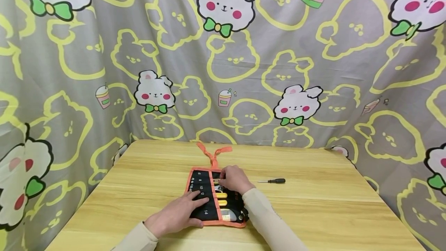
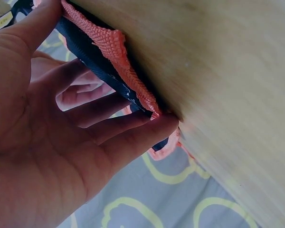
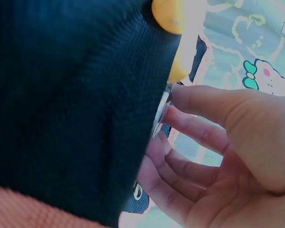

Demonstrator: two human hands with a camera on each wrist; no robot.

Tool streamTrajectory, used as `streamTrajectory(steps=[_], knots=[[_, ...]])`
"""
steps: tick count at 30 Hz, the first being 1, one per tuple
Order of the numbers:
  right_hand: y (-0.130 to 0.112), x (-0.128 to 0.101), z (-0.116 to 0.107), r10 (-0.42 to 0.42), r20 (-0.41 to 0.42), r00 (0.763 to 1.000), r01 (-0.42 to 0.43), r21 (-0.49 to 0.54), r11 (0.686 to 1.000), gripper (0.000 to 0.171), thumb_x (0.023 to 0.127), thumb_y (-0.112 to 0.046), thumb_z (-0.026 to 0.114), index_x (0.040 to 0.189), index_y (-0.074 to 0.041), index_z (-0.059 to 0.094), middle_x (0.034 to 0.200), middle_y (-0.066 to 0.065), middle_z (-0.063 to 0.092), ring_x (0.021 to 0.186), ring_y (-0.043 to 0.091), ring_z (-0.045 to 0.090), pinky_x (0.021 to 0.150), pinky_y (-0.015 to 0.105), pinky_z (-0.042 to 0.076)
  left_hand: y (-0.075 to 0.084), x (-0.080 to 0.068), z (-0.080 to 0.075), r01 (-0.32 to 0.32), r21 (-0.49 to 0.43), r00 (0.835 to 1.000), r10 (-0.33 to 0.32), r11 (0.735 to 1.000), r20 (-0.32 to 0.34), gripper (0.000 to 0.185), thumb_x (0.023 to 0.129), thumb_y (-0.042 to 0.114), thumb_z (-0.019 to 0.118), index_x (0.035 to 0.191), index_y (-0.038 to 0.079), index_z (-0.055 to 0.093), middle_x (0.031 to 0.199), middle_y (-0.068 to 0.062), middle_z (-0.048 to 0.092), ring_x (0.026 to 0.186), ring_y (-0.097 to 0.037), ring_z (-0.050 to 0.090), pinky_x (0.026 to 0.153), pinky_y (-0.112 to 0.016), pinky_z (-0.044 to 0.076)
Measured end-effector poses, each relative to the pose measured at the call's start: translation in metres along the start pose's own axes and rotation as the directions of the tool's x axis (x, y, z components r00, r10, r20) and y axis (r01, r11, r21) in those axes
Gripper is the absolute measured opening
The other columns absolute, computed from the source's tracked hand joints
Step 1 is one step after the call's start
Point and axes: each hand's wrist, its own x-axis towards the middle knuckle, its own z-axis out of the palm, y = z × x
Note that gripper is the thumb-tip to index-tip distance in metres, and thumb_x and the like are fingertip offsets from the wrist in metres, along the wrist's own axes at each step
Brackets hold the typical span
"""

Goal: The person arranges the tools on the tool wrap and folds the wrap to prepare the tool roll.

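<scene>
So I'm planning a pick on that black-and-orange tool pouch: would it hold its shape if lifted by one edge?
Probably not. The tool pouch is woven fabric with tie straps, so likely floppy. Tools in its pockets may make it sag heavily. The left hand presses flat on it.

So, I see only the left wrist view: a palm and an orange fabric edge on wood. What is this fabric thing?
Observer: It is a black tool roll with orange trim, lying open on the wooden table.
Operator: What does the left hand do with it?
Observer: The left hand lies flat on the numbered pockets, fingers straight.
Operator: And the other hand?
Observer: The right hand pinches a metal tool end at the upper pockets.
Operator: Is any tool outside the roll?
Observer: Yes, a black-handled screwdriver lies on the table, right of the roll.
</scene>
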Motion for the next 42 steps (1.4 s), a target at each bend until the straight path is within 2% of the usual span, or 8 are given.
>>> streamTrajectory(steps=[6,10,20,24,29,36,42], knots=[[-0.003,0.002,0.004,-0.052,-0.019,0.998,0.052,0.005,0.999,0.006,0.092,-0.016,0.077,0.09,-0.011,0.077,0.086,0.002,0.071,0.068,0.014,0.057,0.069,0.032,0.054,-0.001,-0.001,0.0,-0.002,0.002,1.0,0.002,1.0,-0.005,0.072,0.087,0.054,0.073,0.149,0.02,0.056,0.151,-0.025,0.048,0.136,-0.046,0.05,0.106,-0.059,0.047],[-0.005,0.002,0.008,-0.074,-0.025,0.997,0.073,-0.018,0.997,0.007,0.093,-0.014,0.076,0.098,-0.011,0.079,0.095,0.003,0.074,0.077,0.015,0.062,0.075,0.034,0.056,-0.001,-0.002,-0.001,0.0,-0.003,1.0,0.0,1.0,-0.006,0.072,0.087,0.054,0.074,0.148,0.02,0.056,0.151,-0.025,0.049,0.136,-0.046,0.05,0.106,-0.059,0.047],[-0.009,0.001,0.01,-0.086,-0.019,0.996,0.086,0.039,0.996,0.008,0.095,-0.007,0.073,0.1,-0.005,0.078,0.091,0.005,0.073,0.069,0.011,0.06,0.07,0.032,0.058,0.0,-0.004,-0.003,-0.004,-0.006,1.0,0.004,1.0,-0.014,0.073,0.086,0.053,0.075,0.148,0.018,0.057,0.15,-0.026,0.049,0.135,-0.047,0.051,0.105,-0.06,0.047],[-0.008,0.001,0.009,-0.09,0.006,0.996,0.089,0.1,0.991,0.013,0.095,-0.002,0.069,0.104,-0.002,0.077,0.094,0.008,0.074,0.074,0.014,0.064,0.073,0.035,0.059,-0.001,-0.005,-0.003,-0.006,-0.004,1.0,0.006,1.0,-0.018,0.073,0.086,0.052,0.075,0.147,0.017,0.057,0.149,-0.027,0.049,0.135,-0.047,0.051,0.105,-0.06,0.047],[-0.001,-0.004,0.003,-0.139,0.049,0.989,0.126,0.206,0.97,0.016,0.093,0.004,0.066,0.106,-0.001,0.075,0.096,0.01,0.073,0.084,0.02,0.067,0.077,0.04,0.059,-0.001,-0.003,-0.002,-0.009,0.008,1.0,0.009,1.0,-0.015,0.072,0.086,0.054,0.074,0.147,0.02,0.057,0.15,-0.025,0.05,0.134,-0.044,0.053,0.104,-0.058,0.049],[0.012,-0.011,-0.004,-0.196,0.102,0.975,0.17,0.216,0.961,0.018,0.094,0.0,0.07,0.112,-0.003,0.073,0.103,0.01,0.073,0.094,0.022,0.068,0.086,0.043,0.059,0.0,0.0,-0.001,-0.013,0.009,1.0,0.013,1.0,-0.009,0.071,0.087,0.054,0.075,0.147,0.022,0.057,0.15,-0.023,0.05,0.133,-0.042,0.054,0.104,-0.056,0.05],[0.02,-0.02,-0.011,-0.208,0.098,0.973,0.18,0.235,0.955,0.022,0.095,-0.008,0.072,0.117,-0.004,0.072,0.107,0.01,0.072,0.096,0.024,0.067,0.087,0.046,0.057,0.0,-0.001,-0.002,-0.012,0.001,1.0,0.012,1.0,-0.009,0.071,0.086,0.053,0.076,0.147,0.022,0.057,0.151,-0.023,0.049,0.134,-0.042,0.053,0.104,-0.057,0.049]])
